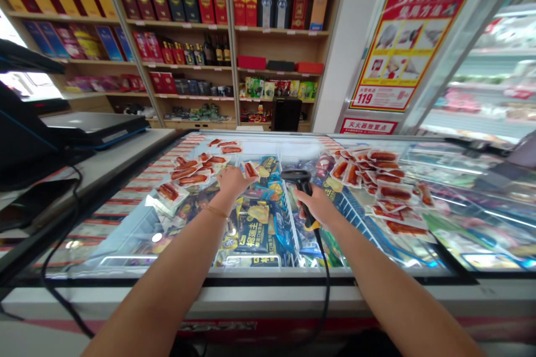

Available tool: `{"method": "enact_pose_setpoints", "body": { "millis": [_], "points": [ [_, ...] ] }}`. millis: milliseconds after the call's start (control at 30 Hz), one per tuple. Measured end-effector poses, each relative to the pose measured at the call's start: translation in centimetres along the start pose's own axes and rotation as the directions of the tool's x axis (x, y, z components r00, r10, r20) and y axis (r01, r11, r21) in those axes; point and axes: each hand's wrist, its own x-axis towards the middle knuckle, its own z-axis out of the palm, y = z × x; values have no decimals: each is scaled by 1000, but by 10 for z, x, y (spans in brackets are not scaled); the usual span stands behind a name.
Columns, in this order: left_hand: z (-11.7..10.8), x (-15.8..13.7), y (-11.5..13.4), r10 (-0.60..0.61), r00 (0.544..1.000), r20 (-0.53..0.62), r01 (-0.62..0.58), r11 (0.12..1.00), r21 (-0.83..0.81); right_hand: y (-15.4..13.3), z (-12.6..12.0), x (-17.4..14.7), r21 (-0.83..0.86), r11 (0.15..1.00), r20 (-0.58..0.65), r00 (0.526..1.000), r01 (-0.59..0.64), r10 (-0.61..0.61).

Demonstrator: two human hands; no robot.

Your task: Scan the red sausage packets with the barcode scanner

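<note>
My right hand (315, 204) is wrapped round the handle of a black barcode scanner (298, 177), held above the glass lid with its head to the left and its cable hanging down. My left hand (235, 181) is closed on the edge of a small clear packet of sausage (250, 169), with the packet sticking out on the right of the fingers. Left of that hand, several packed sausages (193, 172) lie loose on the glass. A bigger heap of sausage packets (379, 173) lies on the glass to the right of the scanner.
Beneath the glass lid of the chest freezer (259, 280) are wire baskets with bagged frozen goods (256, 226). A checkout machine (25, 139) and a cable stand on the left counter. Shelves of boxed bottles (176, 0) line the back, beside a red and yellow poster (412, 39).
</note>
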Motion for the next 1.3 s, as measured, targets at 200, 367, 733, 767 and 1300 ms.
{"method": "enact_pose_setpoints", "body": {
  "millis": [200,367,733,767,1300],
  "points": [
    [4,12,-8,19,1000,-5,-19,980,-198,1,4,-3,-41,999,42,999,16,-14],
    [6,17,-17,43,999,-23,-49,882,-468,3,4,-5,-42,999,46,999,27,-25],
    [15,17,-23,75,995,-59,-90,534,-840,2,6,-9,-85,995,39,998,42,-39],
    [14,17,-22,91,995,-38,-78,480,-874,2,6,-9,-85,995,40,998,43,-40],
    [12,19,-25,126,985,-115,-149,310,-939,-7,8,-26,23,986,108,980,163,-165]
  ]
}}
